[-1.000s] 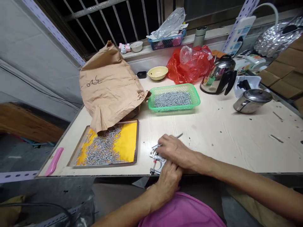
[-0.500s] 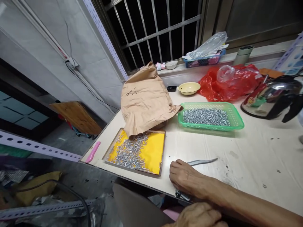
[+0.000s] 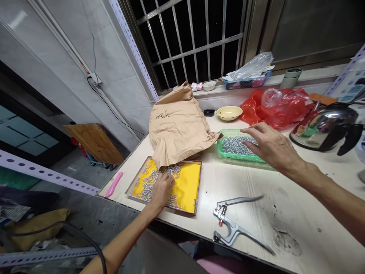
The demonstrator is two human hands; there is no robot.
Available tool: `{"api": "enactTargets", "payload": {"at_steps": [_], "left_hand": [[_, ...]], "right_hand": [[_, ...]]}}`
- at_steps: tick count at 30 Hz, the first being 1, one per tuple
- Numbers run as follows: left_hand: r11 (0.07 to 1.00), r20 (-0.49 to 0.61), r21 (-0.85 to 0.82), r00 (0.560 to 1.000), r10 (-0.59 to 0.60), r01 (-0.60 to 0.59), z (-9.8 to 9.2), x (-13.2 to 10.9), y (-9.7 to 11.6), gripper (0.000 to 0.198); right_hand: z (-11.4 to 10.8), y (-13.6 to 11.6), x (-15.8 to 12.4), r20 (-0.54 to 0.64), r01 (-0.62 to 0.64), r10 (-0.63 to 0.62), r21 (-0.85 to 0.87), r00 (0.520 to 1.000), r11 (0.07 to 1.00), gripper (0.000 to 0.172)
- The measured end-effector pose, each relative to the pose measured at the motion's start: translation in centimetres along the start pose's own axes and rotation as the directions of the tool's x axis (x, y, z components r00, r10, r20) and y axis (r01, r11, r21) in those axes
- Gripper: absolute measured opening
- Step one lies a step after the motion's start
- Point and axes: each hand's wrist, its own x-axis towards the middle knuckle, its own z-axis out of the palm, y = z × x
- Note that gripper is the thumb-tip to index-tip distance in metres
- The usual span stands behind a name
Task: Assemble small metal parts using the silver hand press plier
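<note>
My left hand [image 3: 163, 187] is down in a shallow tray [image 3: 196, 192] lined in yellow, its curled fingers among small, rod-like metal pieces [image 3: 147, 187]. Its fingertips are hidden, so whatever they hold does not show. Raised over the right part of a green plastic basket [image 3: 225, 155], my right hand [image 3: 269, 146] has its fingers apart and nothing in them. More short metal pieces [image 3: 236, 145] fill this basket. Hand pliers [image 3: 232, 227] with grey handles and a spring lie on the table near its front edge, touched by neither hand.
A brown paper bag [image 3: 179, 123] overhangs the tray's back edge. At the table's left corner lies a pink handle-shaped thing [image 3: 114, 184]. Behind the basket are a cream bowl [image 3: 229, 113] and a red plastic bag [image 3: 253, 106]. A metal kettle [image 3: 322, 127] stands at the right.
My right hand has left the pliers and moved up over the green basket, opening. The left hand has gone from the lower edge into the yellow-lined tray. The pliers now lie uncovered.
</note>
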Motion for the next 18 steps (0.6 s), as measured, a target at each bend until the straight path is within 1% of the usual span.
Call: {"api": "enactTargets", "payload": {"at_steps": [2,6,10,12,13,14,15,16,17,18], "left_hand": [[1.0,0.042,0.025,0.999,0.015,-0.016,0.5,0.1,-0.2,0.026],[0.999,0.077,0.048,0.997,0.013,-0.017,0.8,0.6,-0.3,0.025],[0.998,0.108,0.028,0.993,0.044,-0.047,0.0,1.4,0.0,0.022],[0.998,0.09,-0.033,0.994,0.057,-0.055,-0.9,1.5,1.2,0.021],[0.994,0.079,-0.102,0.996,0.049,-0.04,-1.3,1.3,2.1,0.02],[0.979,0.085,-0.202,0.996,0.023,-0.006,-1.7,1.1,3.3,0.018],[0.944,0.122,-0.325,0.992,-0.016,0.056,-2.1,0.7,4.6,0.017],[0.881,0.2,-0.45,0.978,-0.061,0.147,-2.3,0.2,6.1,0.016],[0.792,0.315,-0.554,0.945,-0.087,0.257,-2.5,-0.4,7.6,0.017],[0.69,0.431,-0.622,0.898,-0.093,0.37,-2.5,-0.9,9.0,0.019]], "right_hand": [[0.0,-0.5,-1.3,0.043,0.028,-0.03,0.04,0.999,0.999,0.03],[0.1,-3.2,-5.7,0.18,0.042,-0.083,0.219,0.98,0.975,0.025],[-0.2,-5.5,-10.6,0.292,-0.036,-0.073,0.353,0.954,0.935,0.023],[-0.7,-6.1,-12.8,0.373,-0.106,-0.053,0.392,0.926,0.914,0.022],[-1.0,-6.4,-13.8,0.411,-0.144,-0.04,0.408,0.911,0.901,0.021],[-1.3,-6.6,-14.7,0.447,-0.184,-0.028,0.423,0.894,0.887,0.021],[-1.6,-6.8,-15.6,0.478,-0.221,-0.015,0.435,0.878,0.873,0.02],[-1.8,-7.0,-16.4,0.506,-0.255,-0.005,0.444,0.863,0.859,0.019],[-2.0,-7.2,-17.1,0.529,-0.284,0.002,0.451,0.848,0.846,0.017],[-2.2,-7.4,-17.7,0.551,-0.307,0.006,0.456,0.834,0.836,0.016]]}}
